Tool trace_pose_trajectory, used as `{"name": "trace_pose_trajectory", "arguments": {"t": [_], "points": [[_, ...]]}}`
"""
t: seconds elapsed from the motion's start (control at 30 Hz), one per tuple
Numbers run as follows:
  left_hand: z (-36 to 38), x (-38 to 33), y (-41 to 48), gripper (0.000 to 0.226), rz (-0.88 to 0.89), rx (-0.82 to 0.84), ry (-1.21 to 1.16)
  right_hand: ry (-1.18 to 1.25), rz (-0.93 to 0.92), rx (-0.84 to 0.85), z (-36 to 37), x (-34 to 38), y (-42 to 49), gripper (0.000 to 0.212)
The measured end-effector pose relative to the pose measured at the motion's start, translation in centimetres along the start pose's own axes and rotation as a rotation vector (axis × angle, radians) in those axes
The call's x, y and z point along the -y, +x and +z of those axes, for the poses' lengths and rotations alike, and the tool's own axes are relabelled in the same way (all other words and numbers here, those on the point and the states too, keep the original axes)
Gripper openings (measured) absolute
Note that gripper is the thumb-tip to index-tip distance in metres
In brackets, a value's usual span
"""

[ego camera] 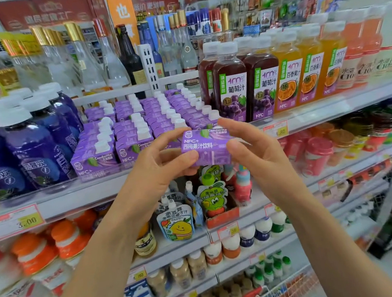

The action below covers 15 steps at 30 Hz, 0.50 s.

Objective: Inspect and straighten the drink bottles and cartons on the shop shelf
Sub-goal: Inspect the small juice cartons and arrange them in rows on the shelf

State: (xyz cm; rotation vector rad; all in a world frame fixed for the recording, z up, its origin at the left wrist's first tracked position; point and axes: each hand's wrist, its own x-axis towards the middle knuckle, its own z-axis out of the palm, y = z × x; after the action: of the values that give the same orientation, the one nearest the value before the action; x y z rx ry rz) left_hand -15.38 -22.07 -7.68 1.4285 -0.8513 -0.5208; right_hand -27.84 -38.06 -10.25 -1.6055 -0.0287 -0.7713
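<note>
I hold a small purple juice carton in front of the shelf edge, tilted with its printed face toward me. My left hand grips its left end and my right hand grips its right end. Behind it, rows of matching purple cartons with white caps stand on the shelf. Dark grape juice bottles stand just right of those rows, with orange passion fruit bottles beyond. Blue-purple bottles stand at the left.
Clear and dark liquor bottles fill the shelf behind. Below hang pouch drinks, orange-capped bottles and small yoghurt bottles. A red-handled shopping trolley sits at the bottom right. Price tags line the shelf edges.
</note>
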Motion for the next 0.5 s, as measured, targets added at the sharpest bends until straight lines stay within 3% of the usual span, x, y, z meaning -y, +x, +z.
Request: {"name": "trace_pose_trajectory", "arguments": {"t": [0.1, 0.2, 0.5], "points": [[-0.3, -0.5, 0.0, 0.047, 0.047, -0.018, -0.026, -0.021, -0.028, 0.004, 0.5, -0.3, 0.3, 0.055], [-0.8, -0.6, 0.4, 0.037, 0.117, -0.030, 0.097, -0.022, -0.056, 0.033, 0.8, -0.5, 0.7, 0.058], [-3.1, -1.2, 2.9, 0.034, 0.185, -0.072, 0.530, -0.097, -0.158, 0.009, 2.1, -1.8, 2.8, 0.043]]}}
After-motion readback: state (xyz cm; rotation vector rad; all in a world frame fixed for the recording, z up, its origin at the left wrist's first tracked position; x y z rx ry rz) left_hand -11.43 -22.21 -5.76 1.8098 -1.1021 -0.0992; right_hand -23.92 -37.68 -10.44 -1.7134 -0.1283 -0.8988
